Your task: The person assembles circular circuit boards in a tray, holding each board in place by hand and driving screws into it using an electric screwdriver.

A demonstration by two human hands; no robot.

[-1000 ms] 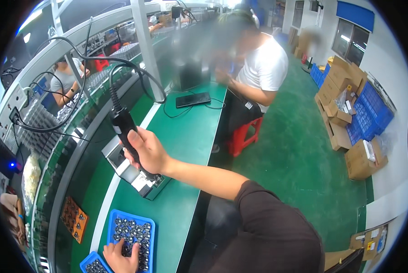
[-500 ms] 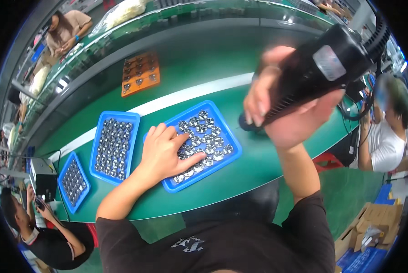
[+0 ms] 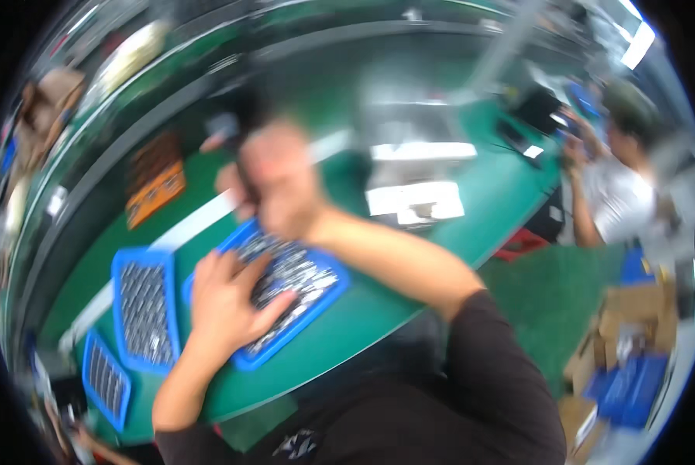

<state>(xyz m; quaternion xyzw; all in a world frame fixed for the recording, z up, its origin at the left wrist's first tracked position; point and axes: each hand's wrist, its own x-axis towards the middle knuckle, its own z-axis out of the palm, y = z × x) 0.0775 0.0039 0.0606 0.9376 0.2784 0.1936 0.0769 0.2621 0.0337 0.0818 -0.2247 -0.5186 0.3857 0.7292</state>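
Note:
My left hand [image 3: 225,304] lies with its fingers spread over the left side of a blue tray [image 3: 307,316], resting on or just above its contents. Small round metallic parts [image 3: 305,271] fill this tray, smeared by motion. Above the tray's far edge, my right hand [image 3: 284,178] is wrapped round a black electric screwdriver [image 3: 247,108]. Blur hides the tool's outline, and its tip cannot be made out. My right forearm reaches across from the right.
Left of my hand stand two more blue trays of parts, a middle one [image 3: 171,314] and a smaller one [image 3: 124,411]. An orange fixture [image 3: 155,203] sits farther back. White and grey equipment [image 3: 416,203] stands right of centre. A person [image 3: 622,170] sits at right.
My right hand has swung left with the screwdriver, from right of the tray to over its far edge. The whole view has shifted, uncovering the equipment at right. My left hand stays at the tray.

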